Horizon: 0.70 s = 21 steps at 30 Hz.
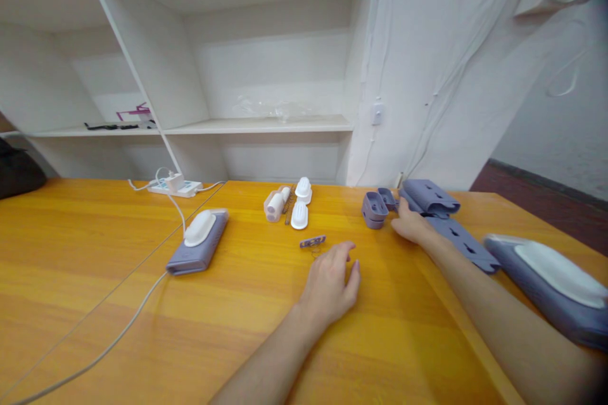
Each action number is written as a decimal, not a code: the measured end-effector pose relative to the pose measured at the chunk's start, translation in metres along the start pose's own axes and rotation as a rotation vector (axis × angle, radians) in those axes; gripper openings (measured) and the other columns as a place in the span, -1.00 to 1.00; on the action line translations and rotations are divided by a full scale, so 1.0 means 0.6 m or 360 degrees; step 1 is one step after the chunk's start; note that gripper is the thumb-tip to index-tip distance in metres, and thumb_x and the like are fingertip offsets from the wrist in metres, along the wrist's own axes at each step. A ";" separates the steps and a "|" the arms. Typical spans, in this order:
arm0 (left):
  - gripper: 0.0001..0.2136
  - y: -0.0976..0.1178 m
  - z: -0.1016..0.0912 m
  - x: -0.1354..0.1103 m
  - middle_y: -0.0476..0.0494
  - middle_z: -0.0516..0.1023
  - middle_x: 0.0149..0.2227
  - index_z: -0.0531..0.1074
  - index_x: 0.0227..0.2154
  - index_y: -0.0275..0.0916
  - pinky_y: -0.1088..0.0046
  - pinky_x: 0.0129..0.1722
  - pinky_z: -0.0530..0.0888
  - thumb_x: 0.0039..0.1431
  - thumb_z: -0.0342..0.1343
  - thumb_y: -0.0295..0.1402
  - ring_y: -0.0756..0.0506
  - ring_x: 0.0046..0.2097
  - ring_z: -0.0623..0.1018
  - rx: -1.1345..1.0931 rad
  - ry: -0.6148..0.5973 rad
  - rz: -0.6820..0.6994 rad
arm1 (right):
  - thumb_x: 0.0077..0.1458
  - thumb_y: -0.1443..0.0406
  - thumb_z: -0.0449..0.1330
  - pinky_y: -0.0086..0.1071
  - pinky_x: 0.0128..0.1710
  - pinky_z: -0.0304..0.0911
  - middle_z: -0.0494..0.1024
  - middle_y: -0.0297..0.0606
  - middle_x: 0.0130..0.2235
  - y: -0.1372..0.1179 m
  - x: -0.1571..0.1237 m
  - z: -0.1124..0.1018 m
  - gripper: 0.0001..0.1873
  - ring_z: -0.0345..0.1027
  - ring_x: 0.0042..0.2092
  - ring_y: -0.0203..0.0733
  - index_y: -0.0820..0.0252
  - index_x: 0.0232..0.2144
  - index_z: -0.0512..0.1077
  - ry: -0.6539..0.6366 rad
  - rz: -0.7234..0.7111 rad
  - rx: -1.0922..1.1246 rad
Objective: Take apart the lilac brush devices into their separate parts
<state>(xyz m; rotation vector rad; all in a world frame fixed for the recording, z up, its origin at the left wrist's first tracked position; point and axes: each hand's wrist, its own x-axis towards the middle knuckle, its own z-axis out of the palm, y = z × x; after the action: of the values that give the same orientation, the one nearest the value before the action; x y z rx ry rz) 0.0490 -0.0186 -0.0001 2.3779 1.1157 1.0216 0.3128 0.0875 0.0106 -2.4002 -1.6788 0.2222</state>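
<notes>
My left hand (330, 281) hovers low over the middle of the table, its fingers apart and nothing in them. Just beyond its fingertips lies a small purple oblong part with a thin wire or spring (312, 242). My right hand (412, 223) reaches to the back right, with thumb and forefinger spread. Its fingertips meet the left edge of a folded purple cover (430, 195); whether they touch it I cannot tell. Left of that hand stand small purple cup-like parts (374, 207). A flat purple panel with slots (463, 243) lies partly behind my right forearm.
White ribbed caps (300, 214) and a clear box of white cylinders (275, 204) sit mid-back. A purple device with a white top (199, 243) stands left, cabled toward a power strip (175, 186). A similar device (555, 278) lies far right. White shelves (256, 126) rise behind.
</notes>
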 end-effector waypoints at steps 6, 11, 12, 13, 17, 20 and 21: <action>-0.73 0.001 -0.001 -0.002 -0.14 0.47 -0.15 0.19 0.01 -0.20 0.37 -0.22 0.44 0.26 -0.11 -0.35 -0.07 -0.23 0.50 0.0005 0.0003 0.0006 | 0.01 0.32 -0.02 -0.19 -0.11 0.27 0.46 0.20 -0.03 0.000 -0.067 0.009 -0.12 0.41 -0.04 0.11 0.46 0.30 -0.30 -0.0004 0.0035 0.0031; -0.73 0.001 0.000 -0.002 -0.15 0.48 -0.15 0.19 0.00 -0.21 0.35 -0.21 0.44 0.25 -0.10 -0.36 -0.08 -0.22 0.50 0.0007 0.0009 0.0006 | 0.02 0.36 -0.04 -0.15 -0.16 0.28 0.49 0.19 -0.08 -0.017 -0.166 0.013 -0.18 0.44 -0.08 0.15 0.37 0.30 -0.22 0.0000 0.0019 -0.0001; -0.73 0.001 0.001 -0.002 -0.15 0.48 -0.15 0.19 0.00 -0.21 0.35 -0.20 0.44 0.25 -0.10 -0.36 -0.08 -0.21 0.50 0.0007 0.0012 0.0005 | 0.03 0.36 -0.05 -0.15 -0.17 0.28 0.51 0.16 -0.11 -0.025 -0.184 0.014 -0.20 0.44 -0.11 0.15 0.35 0.30 -0.20 0.0020 0.0000 0.0004; -0.73 0.001 0.001 -0.002 -0.15 0.48 -0.15 0.19 0.00 -0.21 0.35 -0.20 0.44 0.25 -0.10 -0.37 -0.08 -0.21 0.50 0.0006 0.0013 0.0006 | 0.03 0.37 -0.06 -0.16 -0.17 0.28 0.52 0.12 -0.14 -0.033 -0.201 0.016 -0.23 0.45 -0.12 0.12 0.32 0.30 -0.16 0.0035 -0.0050 0.0035; -0.74 0.002 0.001 -0.002 -0.15 0.48 -0.15 0.20 0.00 -0.21 0.35 -0.20 0.44 0.26 -0.11 -0.37 -0.08 -0.21 0.50 -0.0002 0.0017 0.0009 | 0.07 0.30 -0.01 -0.22 -0.17 0.29 0.54 -0.07 -0.12 -0.067 -0.233 0.009 -0.38 0.45 -0.13 0.04 0.14 0.22 0.11 0.0169 -0.0187 0.0136; -0.74 0.002 0.000 -0.001 -0.15 0.48 -0.15 0.20 0.00 -0.21 0.36 -0.21 0.44 0.26 -0.11 -0.37 -0.08 -0.21 0.50 -0.0003 0.0018 0.0013 | 0.16 0.13 -0.05 -0.21 -0.13 0.27 0.51 -0.13 -0.05 -0.078 -0.214 -0.011 -0.51 0.41 -0.08 0.05 0.06 0.13 0.23 0.0516 -0.0149 0.0176; -0.74 0.002 0.000 -0.001 -0.16 0.48 -0.15 0.20 0.00 -0.21 0.35 -0.21 0.44 0.26 -0.11 -0.37 -0.08 -0.21 0.50 -0.0001 0.0018 0.0015 | 0.18 0.06 -0.06 -0.20 -0.12 0.27 0.48 -0.12 -0.01 -0.079 -0.202 -0.018 -0.48 0.39 -0.05 0.06 0.07 0.14 0.20 0.0603 -0.0114 0.0193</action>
<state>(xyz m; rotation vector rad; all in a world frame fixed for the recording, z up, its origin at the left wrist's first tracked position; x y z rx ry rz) 0.0493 -0.0198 0.0002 2.3818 1.1093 1.0400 0.2307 -0.0113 0.0336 -2.1256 -1.5242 -0.1319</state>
